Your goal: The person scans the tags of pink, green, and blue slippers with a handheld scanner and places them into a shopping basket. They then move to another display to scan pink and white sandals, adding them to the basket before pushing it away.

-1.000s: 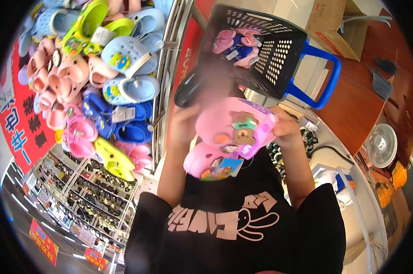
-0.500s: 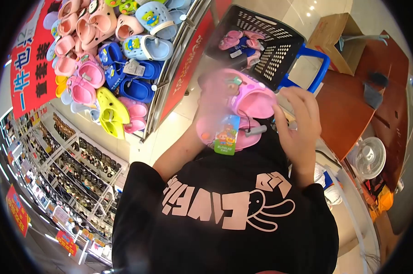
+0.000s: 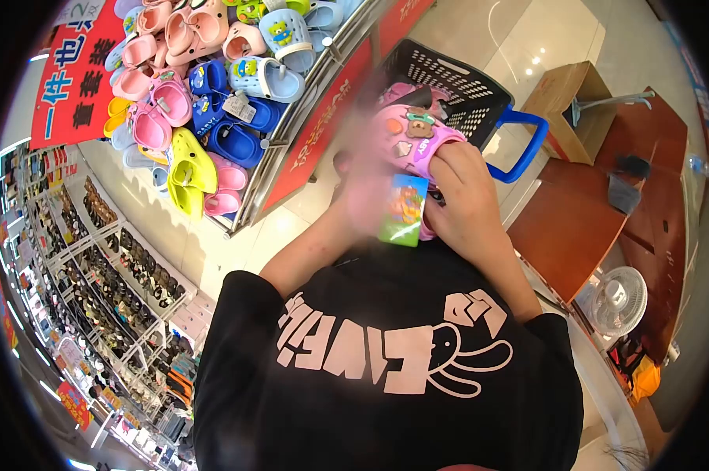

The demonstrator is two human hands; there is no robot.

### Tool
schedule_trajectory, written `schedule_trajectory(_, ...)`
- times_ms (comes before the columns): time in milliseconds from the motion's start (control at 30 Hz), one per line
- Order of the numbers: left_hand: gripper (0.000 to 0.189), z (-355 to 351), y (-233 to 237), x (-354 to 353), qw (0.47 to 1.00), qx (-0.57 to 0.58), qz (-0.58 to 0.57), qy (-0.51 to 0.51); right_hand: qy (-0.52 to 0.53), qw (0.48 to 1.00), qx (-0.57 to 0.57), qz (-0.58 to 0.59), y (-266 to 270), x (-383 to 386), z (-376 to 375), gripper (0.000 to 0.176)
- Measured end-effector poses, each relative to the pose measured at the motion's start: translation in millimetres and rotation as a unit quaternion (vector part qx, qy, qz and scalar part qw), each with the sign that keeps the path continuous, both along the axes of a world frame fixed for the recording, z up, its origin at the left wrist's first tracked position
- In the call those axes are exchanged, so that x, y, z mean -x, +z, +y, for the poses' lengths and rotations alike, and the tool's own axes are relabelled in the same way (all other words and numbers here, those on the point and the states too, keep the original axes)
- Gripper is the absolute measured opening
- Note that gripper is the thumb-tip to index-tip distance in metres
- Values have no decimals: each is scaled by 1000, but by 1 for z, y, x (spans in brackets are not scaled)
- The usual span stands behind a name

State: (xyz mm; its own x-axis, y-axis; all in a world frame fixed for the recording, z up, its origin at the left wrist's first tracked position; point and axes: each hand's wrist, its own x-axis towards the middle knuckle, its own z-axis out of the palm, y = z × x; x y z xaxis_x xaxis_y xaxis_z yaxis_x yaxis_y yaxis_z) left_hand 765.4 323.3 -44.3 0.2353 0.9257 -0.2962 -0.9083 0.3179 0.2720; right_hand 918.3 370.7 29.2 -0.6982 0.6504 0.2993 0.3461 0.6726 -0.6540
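The pink clogs, apparently a pair, are held up in front of the wearer's chest, the upper one showing its bear charm. A green-and-blue tag hangs at their 6 o'clock. At their 4 o'clock the right hand is closed on the heel end, fingers bent over the edge; whether they reach inside is hidden. Half a second ago that hand was spread and apart from the shoes, with the foot opening in plain sight; now it covers the opening, so the shoes are met from both sides. The left hand lies at 8 o'clock, lost in a blur, and I cannot tell how its fingers are set.

Just beyond, at 1 o'clock, is the black shopping basket with its blue handle. At 10 o'clock is a rack heaped with clogs, yellow-green ones at its near end. The cardboard box is at 2 o'clock, the fan at 4.
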Motion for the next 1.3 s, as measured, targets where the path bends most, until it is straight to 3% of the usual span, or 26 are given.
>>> schedule_trajectory(33,42,1,1,-1,978,-112,174,3,7,999,-30,13,-1,0,2,45)
schedule_trajectory(67,41,1,2,-2,914,-218,341,5,13,998,-59,25,-1,-1,2,40)
schedule_trajectory(100,41,0,5,-2,914,-220,342,6,13,998,-61,26,0,-2,1,40)
schedule_trajectory(167,39,0,15,1,983,-148,102,35,-18,998,-41,53,4,-6,2,36)
schedule_trajectory(200,39,-1,15,5,983,-149,104,36,-17,997,-42,55,7,-9,3,36)
schedule_trajectory(300,29,-2,12,27,977,44,119,174,-64,997,-33,35,10,-19,7,31)
schedule_trajectory(467,43,-42,40,59,920,-66,343,178,-94,995,-3,-20,6,-30,4,26)
schedule_trajectory(500,60,-56,29,70,916,-80,366,143,-84,995,30,-35,7,-30,3,26)
schedule_trajectory(600,83,-73,57,75,941,-70,330,-25,-74,993,85,-23,7,-24,-4,26)
schedule_trajectory(700,76,-57,67,72,856,-227,461,-54,-33,991,110,-63,9,-18,-5,30)
schedule_trajectory(767,71,-54,79,74,877,-217,424,-63,-4,995,93,-38,6,-7,-7,32)
schedule_trajectory(867,69,-59,91,87,800,-228,554,-36,45,996,72,6,8,15,-15,33)
schedule_trajectory(900,69,-63,92,93,799,-227,556,-33,64,995,69,25,9,23,-18,34)
schedule_trajectory(967,80,-73,92,104,847,-106,521,-13,82,994,66,14,12,36,-20,35)
schedule_trajectory(1033,72,-81,90,113,840,-130,526,31,109,992,68,-12,13,48,-24,39)
schedule_trajectory(1100,65,-89,88,124,923,-48,380,47,102,993,60,4,12,63,-30,38)
schedule_trajectory(1133,61,-89,91,124,920,-33,377,97,93,994,50,21,11,71,-32,39)
schedule_trajectory(1167,40,-95,82,138,936,-19,338,93,98,994,50,21,11,79,-35,39)
schedule_trajectory(1300,36,-107,80,176,955,37,247,163,66,997,32,33,9,111,-52,42)
